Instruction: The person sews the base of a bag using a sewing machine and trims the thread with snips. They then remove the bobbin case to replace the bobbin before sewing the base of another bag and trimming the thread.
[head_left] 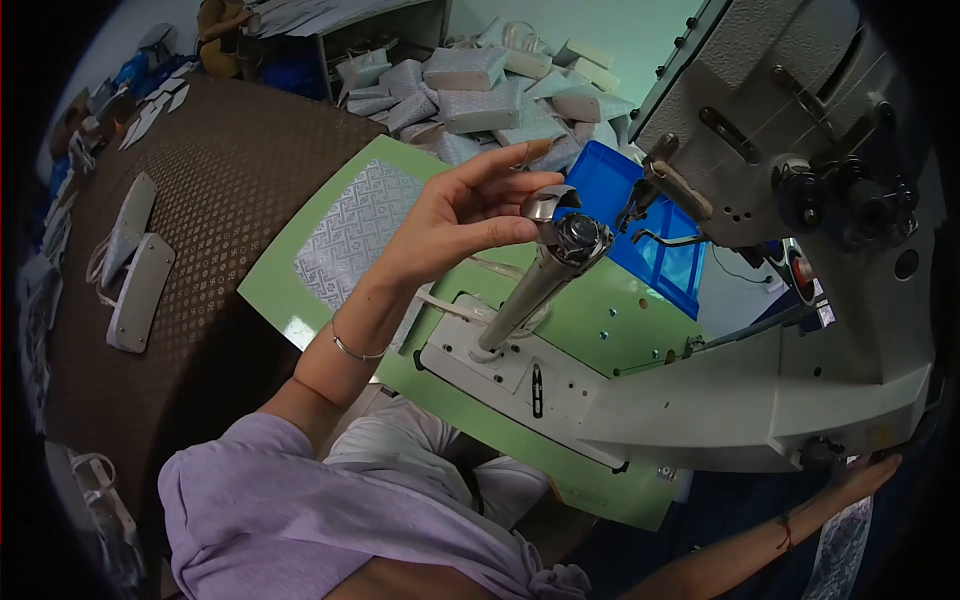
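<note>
My left hand [455, 218] pinches a small curved shiny metal cover [548, 203] between thumb and fingers, its index finger raised. The cover is right beside the round hook assembly [582, 234] at the top of the metal post [525, 295] of a sewing machine [690, 395]. Above and to the right is the machine's head [760, 130] with its presser foot parts. My right hand [868, 480] reaches to the far right end of the machine, below its body; its fingers are blurred and partly hidden. Black thread snips [538, 390] lie on the white machine base.
A patterned silver sheet [360, 235] lies on the green tabletop [440, 170]. Behind the post sits a blue plastic tray [600, 175]. Bags [470, 95] are heaped at the back. A brown table [230, 170] with two white bag pieces [140, 290] stands left. Another person [222, 35] works far back.
</note>
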